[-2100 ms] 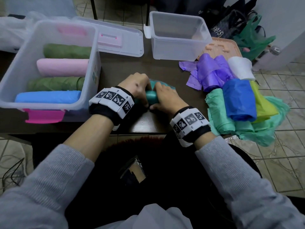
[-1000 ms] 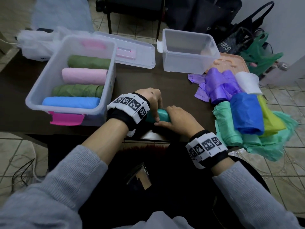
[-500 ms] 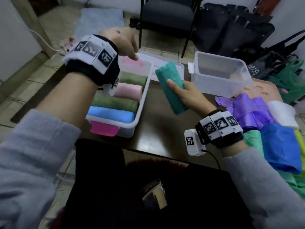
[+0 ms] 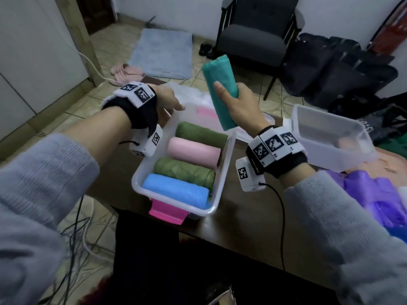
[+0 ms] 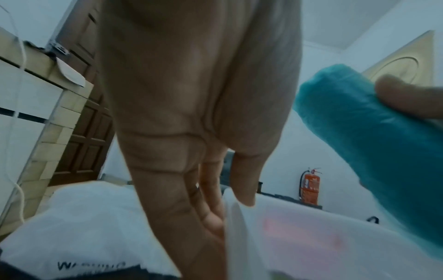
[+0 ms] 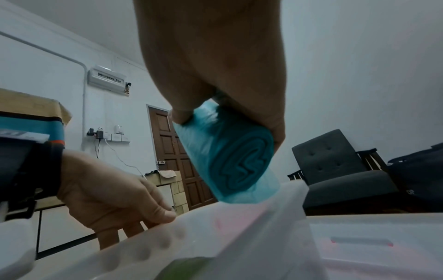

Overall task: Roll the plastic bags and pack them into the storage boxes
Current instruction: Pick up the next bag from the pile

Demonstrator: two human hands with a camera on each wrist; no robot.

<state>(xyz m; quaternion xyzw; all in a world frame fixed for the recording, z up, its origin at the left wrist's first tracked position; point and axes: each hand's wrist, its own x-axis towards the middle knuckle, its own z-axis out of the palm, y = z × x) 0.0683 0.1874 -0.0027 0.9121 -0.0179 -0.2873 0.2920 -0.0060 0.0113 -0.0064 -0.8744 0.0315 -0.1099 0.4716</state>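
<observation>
My left hand (image 4: 169, 100) pinches the far left rim of the storage box (image 4: 224, 172), thumb inside and fingers outside, above the green, pink, green and blue rolls lying in it. To its right my right hand (image 4: 240, 106) grips the teal rolled bag (image 4: 220, 84) nearly upright, above the box's far end. Under my left wrist, white plastic (image 5: 79, 236) bears blurred lettering starting with "W".
</observation>
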